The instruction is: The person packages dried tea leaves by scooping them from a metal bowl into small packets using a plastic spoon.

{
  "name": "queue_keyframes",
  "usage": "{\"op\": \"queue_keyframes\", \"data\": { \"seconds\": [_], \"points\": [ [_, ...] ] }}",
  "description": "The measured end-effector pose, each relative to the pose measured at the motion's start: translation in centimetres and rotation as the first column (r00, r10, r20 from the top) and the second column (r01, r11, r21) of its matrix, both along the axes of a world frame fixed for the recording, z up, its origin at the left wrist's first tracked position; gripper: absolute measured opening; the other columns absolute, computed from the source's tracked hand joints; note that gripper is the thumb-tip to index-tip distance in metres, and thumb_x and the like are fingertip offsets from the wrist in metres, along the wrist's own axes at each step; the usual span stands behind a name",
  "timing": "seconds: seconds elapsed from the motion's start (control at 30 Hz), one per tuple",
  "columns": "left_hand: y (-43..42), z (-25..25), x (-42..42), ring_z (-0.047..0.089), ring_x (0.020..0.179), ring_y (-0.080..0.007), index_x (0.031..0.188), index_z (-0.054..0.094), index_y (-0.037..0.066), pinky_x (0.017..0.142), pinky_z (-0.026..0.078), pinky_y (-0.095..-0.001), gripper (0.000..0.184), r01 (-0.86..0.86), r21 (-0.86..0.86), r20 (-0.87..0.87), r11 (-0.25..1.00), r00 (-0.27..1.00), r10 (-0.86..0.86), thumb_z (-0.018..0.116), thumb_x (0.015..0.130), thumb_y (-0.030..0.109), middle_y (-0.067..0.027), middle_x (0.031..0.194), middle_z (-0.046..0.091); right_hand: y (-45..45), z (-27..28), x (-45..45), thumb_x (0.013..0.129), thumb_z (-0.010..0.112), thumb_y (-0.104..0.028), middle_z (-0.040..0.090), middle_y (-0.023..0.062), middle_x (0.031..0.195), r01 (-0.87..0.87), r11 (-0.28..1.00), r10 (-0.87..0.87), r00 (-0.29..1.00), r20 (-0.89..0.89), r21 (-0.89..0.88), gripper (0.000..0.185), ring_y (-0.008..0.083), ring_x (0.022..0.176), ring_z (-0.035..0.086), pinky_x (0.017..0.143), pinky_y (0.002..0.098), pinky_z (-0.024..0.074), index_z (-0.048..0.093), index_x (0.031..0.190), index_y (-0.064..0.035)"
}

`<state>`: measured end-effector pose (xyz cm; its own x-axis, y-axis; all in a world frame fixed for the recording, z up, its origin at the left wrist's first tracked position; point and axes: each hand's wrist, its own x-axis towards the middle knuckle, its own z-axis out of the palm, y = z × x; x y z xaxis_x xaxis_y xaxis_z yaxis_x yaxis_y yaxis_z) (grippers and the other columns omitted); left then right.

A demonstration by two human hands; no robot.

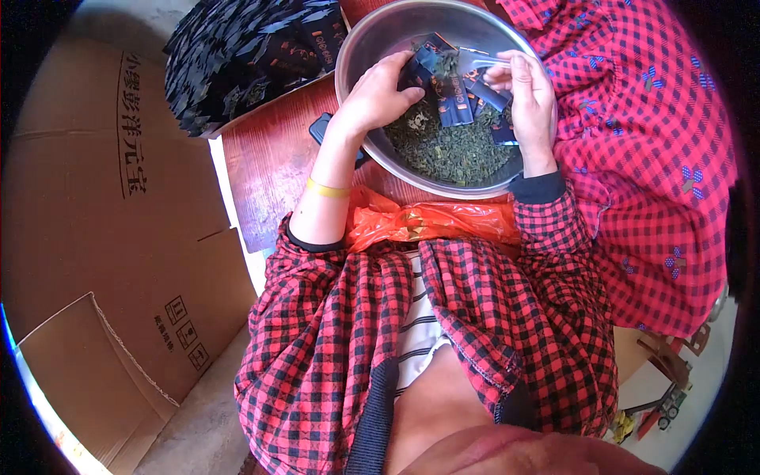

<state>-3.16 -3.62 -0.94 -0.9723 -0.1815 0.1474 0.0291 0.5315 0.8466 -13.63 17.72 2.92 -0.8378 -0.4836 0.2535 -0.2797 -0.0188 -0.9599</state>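
Observation:
A wide metal bowl (353, 39) holds loose dried green leaves (455, 154), with several small dark printed packets (457, 111) lying on top. My left hand (380, 93) reaches over the bowl's left side, fingers and thumb curled about a dark packet (425, 60). Over the right side, my right hand (529, 99) has its thumb and fingers pinched together at a thin, shiny pale-edged packet (489, 63). Part of that packet is hidden by the fingers. A small whitish clump (418, 120) rests among the leaves below my left hand.
A big heap of dark packets (245, 59) stands left of the bowl on the reddish wooden table (265, 158). A black object (320, 127) lies partly under the bowl's edge. Near my lap is an orange plastic bag (443, 220). A cardboard box (119, 229) stands left; red checked cloth (641, 158) hangs right.

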Motion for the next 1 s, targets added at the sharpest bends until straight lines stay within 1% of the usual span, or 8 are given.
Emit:
{"op": "queue_keyframes", "data": {
  "seconds": [0.13,0.2,0.37,0.57,0.63,0.73,0.9,1.0],
  "points": [
    [0.2,0.4,0.2,0.054,0.124,-0.0280,0.135,0.046,-0.005,0.105,0.040,-0.0349,0.065,0.032,-0.031,0.036,0.999,0.999,-0.031,0.073,0.080,0.015,-0.0225,0.129,0.058,-0.7,-0.3,0.8,0.099,0.055,-0.020,0.071,0.0062,0.090,0.034,0.999,-0.038,0.950,-0.311,-0.019,0.021,0.0145,0.081,0.067,0.073,0.0265,0.0521,0.064,0.110,-0.0042],
    [0.3,0.2,0.2,0.058,0.117,-0.0353,0.130,0.051,-0.003,0.100,0.044,-0.0395,0.060,0.004,-0.022,-0.035,1.000,0.999,-0.005,0.071,0.077,0.016,-0.0258,0.121,0.061,-1.0,-0.4,0.6,0.094,0.063,-0.014,0.070,0.0080,0.088,0.038,0.993,0.048,0.744,-0.667,0.115,0.016,0.0185,0.080,0.068,0.070,0.0277,0.0516,0.067,0.106,-0.0052],
    [0.2,0.6,0.2,0.057,0.120,-0.0280,0.135,0.046,-0.005,0.103,0.041,-0.0339,0.064,0.022,-0.014,0.061,1.000,0.998,-0.021,0.073,0.080,0.015,-0.0218,0.126,0.060,-1.1,0.1,0.6,0.088,0.068,-0.009,0.070,0.0074,0.085,0.122,0.992,-0.054,0.635,-0.771,0.030,0.015,0.0223,0.077,0.067,0.066,0.0302,0.0513,0.068,0.104,-0.0068],
    [0.1,-0.1,0.0,0.064,0.105,-0.0237,0.134,0.048,-0.003,0.093,0.048,-0.0337,0.062,-0.094,0.003,0.001,0.996,0.996,0.094,0.073,0.080,0.016,-0.0179,0.112,0.067,-0.7,-1.0,0.2,0.091,0.065,-0.015,0.067,0.0099,0.081,0.230,0.964,-0.076,0.722,-0.687,0.135,0.014,0.0251,0.074,0.066,0.064,0.0330,0.0517,0.068,0.103,-0.0092],
    [0.2,0.5,0.2,0.066,0.100,-0.0223,0.132,0.050,-0.002,0.089,0.049,-0.0339,0.060,-0.146,-0.035,0.016,0.989,0.989,0.147,0.073,0.080,0.017,-0.0166,0.108,0.069,-0.7,-1.0,0.7,0.095,0.059,-0.023,0.067,0.0117,0.081,0.176,0.917,0.110,0.751,-0.652,0.357,0.016,0.0289,0.075,0.067,0.064,0.0379,0.0518,0.067,0.102,-0.0115],
    [0.2,0.6,0.1,0.066,0.092,-0.0205,0.129,0.053,0.000,0.085,0.050,-0.0341,0.056,-0.229,0.062,-0.131,0.971,0.963,0.236,0.074,0.080,0.019,-0.0143,0.099,0.070,-0.4,-1.0,1.5,0.095,0.052,-0.026,0.067,0.0135,0.081,-0.087,0.656,0.535,0.755,-0.380,0.750,0.019,0.0326,0.077,0.066,0.067,0.0451,0.0503,0.063,0.099,-0.0115],
    [0.1,0.0,-0.2,0.064,0.091,-0.0198,0.128,0.054,0.001,0.085,0.050,-0.0328,0.056,-0.251,0.043,-0.122,0.967,0.959,0.255,0.074,0.080,0.020,-0.0133,0.101,0.069,-0.4,-0.4,1.8,0.097,0.048,-0.024,0.066,0.0089,0.074,-0.426,0.528,0.597,0.801,0.035,0.735,0.022,0.0251,0.072,0.066,0.067,0.0371,0.0493,0.062,0.094,-0.0073],
    [0.3,0.5,0.2,0.064,0.096,-0.0197,0.133,0.051,0.001,0.087,0.049,-0.0328,0.061,-0.207,0.060,-0.048,0.976,0.976,0.210,0.074,0.080,0.018,-0.0140,0.105,0.068,-0.2,-1.4,0.9,0.101,0.047,-0.023,0.062,0.0029,0.071,-0.414,0.723,0.482,0.876,0.026,0.553,0.026,0.0121,0.069,0.059,0.066,0.0279,0.0466,0.062,0.095,-0.0038]
  ]
}}
